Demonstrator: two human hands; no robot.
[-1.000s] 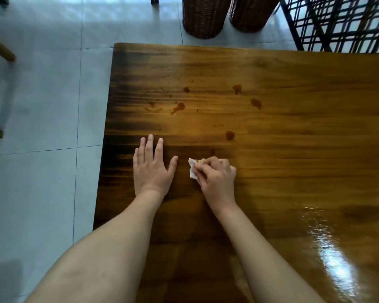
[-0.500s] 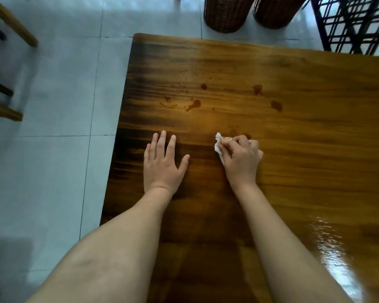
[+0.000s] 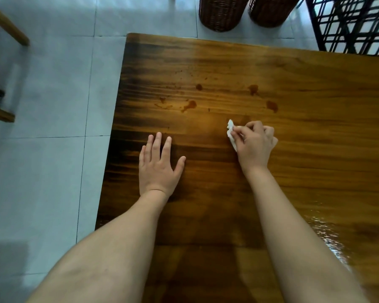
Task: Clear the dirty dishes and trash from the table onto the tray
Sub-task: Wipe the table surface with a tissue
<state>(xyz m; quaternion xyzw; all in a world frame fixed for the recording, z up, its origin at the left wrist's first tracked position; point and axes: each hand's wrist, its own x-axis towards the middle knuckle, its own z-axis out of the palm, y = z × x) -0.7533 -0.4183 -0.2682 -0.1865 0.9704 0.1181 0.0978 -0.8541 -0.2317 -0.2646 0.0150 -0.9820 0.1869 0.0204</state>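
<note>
My right hand (image 3: 255, 145) is shut on a crumpled white tissue (image 3: 231, 134) and presses it against the glossy wooden table (image 3: 315, 149). Most of the tissue is hidden under my fingers; only its left edge shows. Several brown sauce stains (image 3: 189, 106) lie on the wood just beyond the tissue, up and to the left and right of it. My left hand (image 3: 158, 167) rests flat on the table with fingers spread, holding nothing, left of my right hand. No tray or dishes are in view.
The table's left edge (image 3: 116, 138) drops to a pale tiled floor. Two wicker baskets (image 3: 223, 12) stand past the far edge, a black metal lattice rack (image 3: 354, 22) at top right. Wooden chair parts (image 3: 0, 110) sit at the far left.
My right hand has slid the tissue away from me and to the right across the table, over a stain that no longer shows. My left hand stays flat in place.
</note>
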